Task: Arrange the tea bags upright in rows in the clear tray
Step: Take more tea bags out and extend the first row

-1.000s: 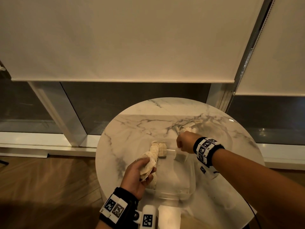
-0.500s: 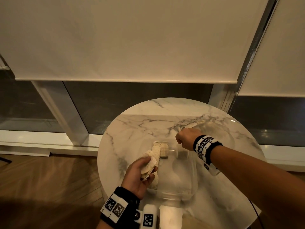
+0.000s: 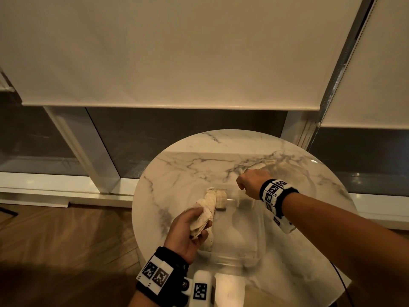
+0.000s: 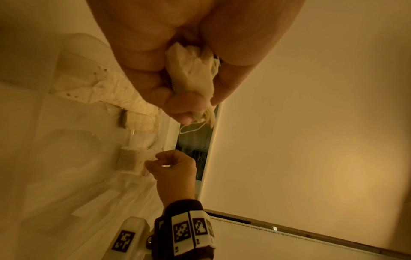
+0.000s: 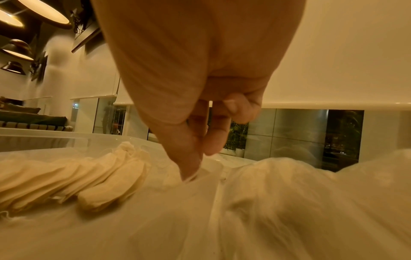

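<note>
Round marble table before a window with lowered roller blinds; wooden floor at left. A clear tray sits on the table. A row of tea bags stands along the tray's left wall. The left hand grips a bunch of tea bags above the tray's near left corner. The right hand, fingers curled, is at the tray's far edge, above a single tea bag. Both wrists wear black bands bearing printed markers.
</note>
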`<action>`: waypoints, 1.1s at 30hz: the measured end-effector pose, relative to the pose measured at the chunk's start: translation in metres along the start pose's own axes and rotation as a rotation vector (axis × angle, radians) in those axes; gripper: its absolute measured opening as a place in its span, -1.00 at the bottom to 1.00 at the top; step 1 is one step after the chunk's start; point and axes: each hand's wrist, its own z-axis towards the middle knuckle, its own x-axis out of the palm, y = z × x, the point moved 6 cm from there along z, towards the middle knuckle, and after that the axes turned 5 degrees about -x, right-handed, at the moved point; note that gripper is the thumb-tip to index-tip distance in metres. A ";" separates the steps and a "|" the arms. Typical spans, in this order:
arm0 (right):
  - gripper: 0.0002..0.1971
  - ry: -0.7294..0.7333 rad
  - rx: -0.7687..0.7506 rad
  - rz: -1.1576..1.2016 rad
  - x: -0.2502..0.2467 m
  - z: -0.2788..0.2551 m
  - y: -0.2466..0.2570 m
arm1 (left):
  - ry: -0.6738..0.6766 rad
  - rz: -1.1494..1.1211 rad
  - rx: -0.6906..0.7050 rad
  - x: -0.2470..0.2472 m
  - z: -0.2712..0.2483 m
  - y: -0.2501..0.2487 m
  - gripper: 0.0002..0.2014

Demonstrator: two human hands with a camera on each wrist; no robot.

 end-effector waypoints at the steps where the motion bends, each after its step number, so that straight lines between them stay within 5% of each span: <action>1: -0.77 -0.002 0.000 0.004 0.000 0.000 -0.001 | 0.000 0.001 -0.002 0.000 0.000 0.000 -0.91; 11: -0.79 -0.063 0.059 0.199 -0.001 -0.001 -0.018 | -0.006 0.004 0.004 0.000 0.000 -0.001 -0.89; 22: -0.95 -0.576 0.216 1.057 -0.028 -0.069 -0.012 | 0.076 0.006 -0.022 0.018 -0.006 0.008 -0.78; 27: -0.94 -0.457 0.053 1.410 -0.031 -0.098 0.030 | 0.145 0.107 0.018 0.034 -0.010 0.018 -0.73; 33: -0.91 -0.395 -0.055 1.510 -0.028 -0.131 0.063 | 0.248 0.236 0.036 0.049 -0.017 0.025 -0.68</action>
